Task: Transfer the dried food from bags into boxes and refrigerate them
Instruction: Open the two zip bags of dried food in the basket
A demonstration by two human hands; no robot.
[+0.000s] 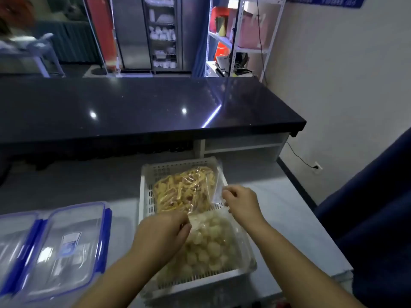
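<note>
Left hand: the left hand (pixel 164 233) has its fingers curled, fingertips pinching clear film at what looks like the near edge of the bag of yellow strips (pixel 184 187), where it meets the other bag.
Right hand: the right hand (pixel 241 203) pinches the same bag's loose, empty flap between thumb and fingers, by the basket's right wall.
Bag of yellow strips: lies flat in the far half of the white basket (pixel 145 192), not yet lifted clear.
Bag of pale round pieces: the bag of pale round pieces (pixel 211 245) fills the near half, partly under the left wrist.
Basket: stands toward the table's (pixel 289 210) near edge, right of middle.
Boxes: two clear boxes (pixel 66 247) with blue clips, lids on, by the table's near left corner, near the basket but not touching it.
Handling: probably light; the film is thin, soft and likely slippery, and the strips look brittle and free to slide.
Where to hold: probably the empty film at two edges, as now, with a palm underneath once the bag is raised.
</note>
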